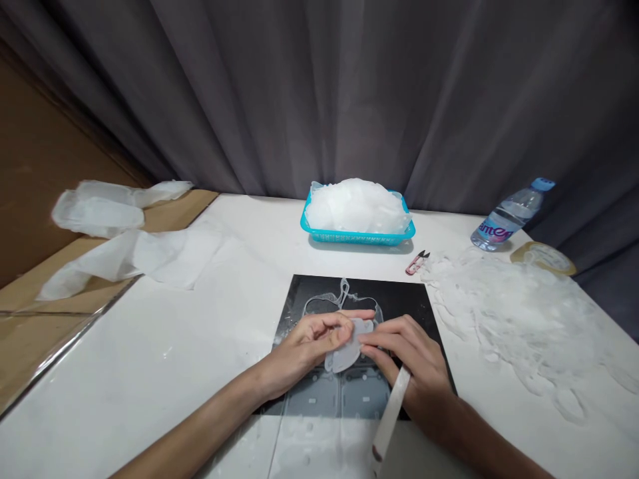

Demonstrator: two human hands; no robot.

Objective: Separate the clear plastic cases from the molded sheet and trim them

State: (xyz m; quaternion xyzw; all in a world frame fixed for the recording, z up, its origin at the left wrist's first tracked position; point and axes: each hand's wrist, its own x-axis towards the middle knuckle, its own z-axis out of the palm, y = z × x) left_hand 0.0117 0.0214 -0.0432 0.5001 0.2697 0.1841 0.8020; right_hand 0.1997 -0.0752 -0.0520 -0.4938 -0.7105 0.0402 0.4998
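Observation:
My left hand (317,339) is closed on a small, rounded, translucent white plastic piece (345,356), thumb on top. At its right edge, the fingertips of my right hand (412,352) pinch the same piece. A slim white strip-like handle (391,414) also sticks out of my right hand, pointing down toward me; what kind of tool it belongs to I cannot make out. Beneath both hands lies a black mat (409,296). On it rests a clear moulded sheet (312,398) with rectangular shapes, and a thin clear looped frame (344,287) shows just beyond my fingers.
Behind the mat stands a blue basket (359,237) heaped with white translucent pieces. Small red-handled snips (417,263) lie to its right. Clear plastic scraps (529,319), a tape roll (544,257) and a water bottle (512,216) occupy the right. White sheets (144,256) overlap cardboard at left.

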